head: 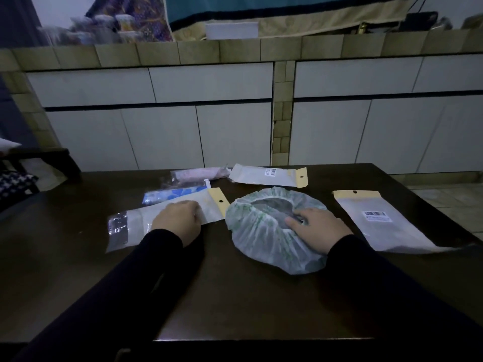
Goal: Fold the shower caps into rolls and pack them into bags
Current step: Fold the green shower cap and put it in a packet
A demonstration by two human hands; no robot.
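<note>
A green-patterned translucent shower cap (264, 231) lies spread open on the dark table (235, 296), elastic side up. My right hand (318, 229) lies flat on its right part, fingers reaching to the gathered rim. My left hand (177, 219) rests with curled fingers on a white bag (146, 220) with a yellow hang tab; whether it grips the bag is hidden. Behind that bag lie a blue-flowered rolled cap in a bag (172, 194) and a pink rolled cap in a bag (198, 175).
Another white bag with a yellow tab (269, 175) lies at the table's far side. A third such bag (384, 220) lies to the right of the cap. White cabinet doors under a tiled counter (235, 50) stand behind the table.
</note>
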